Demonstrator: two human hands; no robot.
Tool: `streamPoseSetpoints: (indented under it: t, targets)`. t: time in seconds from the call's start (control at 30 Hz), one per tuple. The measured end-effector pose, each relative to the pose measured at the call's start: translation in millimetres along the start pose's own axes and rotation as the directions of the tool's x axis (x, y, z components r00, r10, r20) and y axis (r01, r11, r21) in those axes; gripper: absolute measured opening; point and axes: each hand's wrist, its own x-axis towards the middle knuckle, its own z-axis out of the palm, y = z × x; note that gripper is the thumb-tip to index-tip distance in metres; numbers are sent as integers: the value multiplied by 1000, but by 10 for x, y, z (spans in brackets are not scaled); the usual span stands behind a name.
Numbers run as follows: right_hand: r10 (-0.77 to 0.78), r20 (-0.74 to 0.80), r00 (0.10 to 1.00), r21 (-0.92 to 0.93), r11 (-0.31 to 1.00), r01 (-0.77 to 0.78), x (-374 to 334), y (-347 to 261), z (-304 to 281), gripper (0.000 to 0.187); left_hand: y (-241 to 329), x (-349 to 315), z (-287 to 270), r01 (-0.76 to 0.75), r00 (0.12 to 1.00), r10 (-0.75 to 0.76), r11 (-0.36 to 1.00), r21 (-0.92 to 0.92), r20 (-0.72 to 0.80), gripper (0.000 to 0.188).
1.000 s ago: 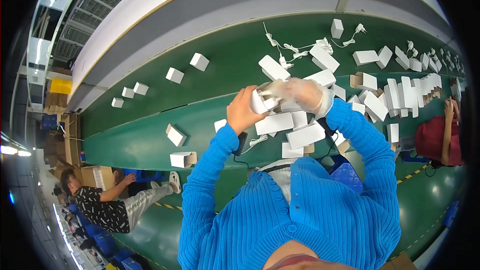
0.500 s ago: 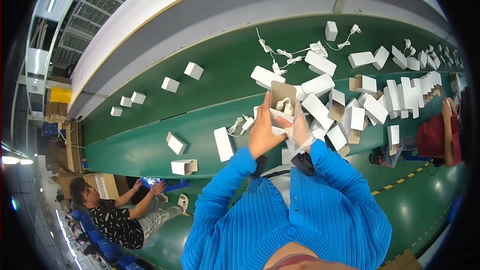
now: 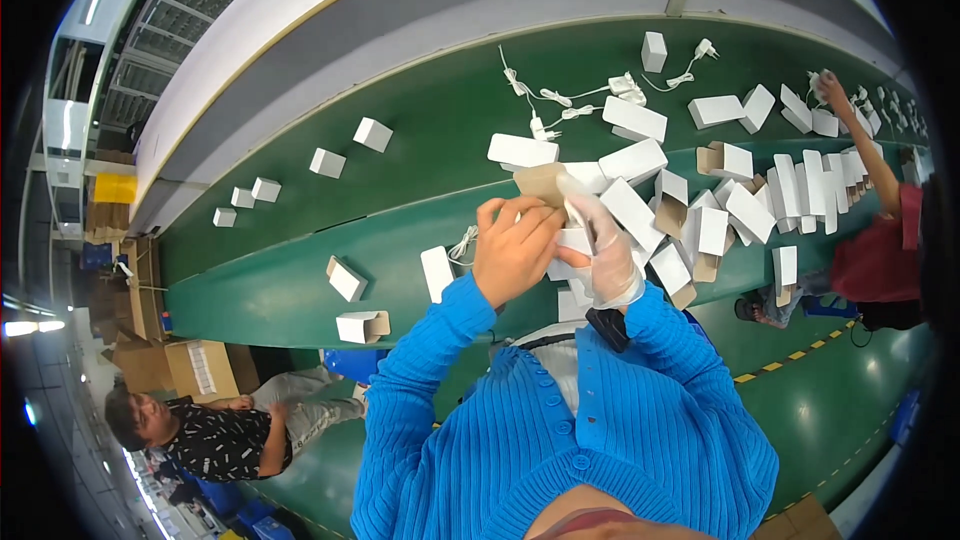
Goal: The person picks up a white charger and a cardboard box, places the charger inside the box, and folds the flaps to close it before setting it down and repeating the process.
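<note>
A small white box point(image 3: 574, 240) with a brown inner flap point(image 3: 540, 182) standing up is held in front of my chest. My right hand point(image 3: 612, 255), in a thin clear glove, closes round its right side with the thumb across the front. My bare left hand point(image 3: 518, 248) bends its fingers over the box's opening and grips its left side. Those fingers hide most of what is inside. Beside my left hand lie a white box point(image 3: 437, 274) and a coiled white charger cable point(image 3: 463, 246). Several white boxes point(image 3: 632, 215) lie heaped to the right of my right hand.
The green bench point(image 3: 280, 285) curves across the view. White chargers with cables point(image 3: 627, 89) and loose boxes point(image 3: 373, 135) lie along its far part. At the right a person in red point(image 3: 875, 255) reaches over the bench; another person point(image 3: 220, 435) is at the lower left.
My left fingers have moved over the box's opening, covering the white charger seen inside before. The person at the right has stretched an arm toward the far chargers; the person at left has shifted.
</note>
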Motion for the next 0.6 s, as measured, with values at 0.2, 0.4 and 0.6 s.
streamPoseSetpoints:
  t: [0.2,0.4,0.6]
  targets:
    - [44,16,999,-6,999,-44,16,60,12,55,59,-90,-42,108,988,-107,994,4,-111,30]
    - [96,19,995,163,982,-97,42,-70,18,47,137,-233,198,395,805,-593,506,-767,24,35]
    - [121,106,987,243,959,-144,69,-70,-6,49,-42,-317,142,402,887,-396,415,-816,236,33]
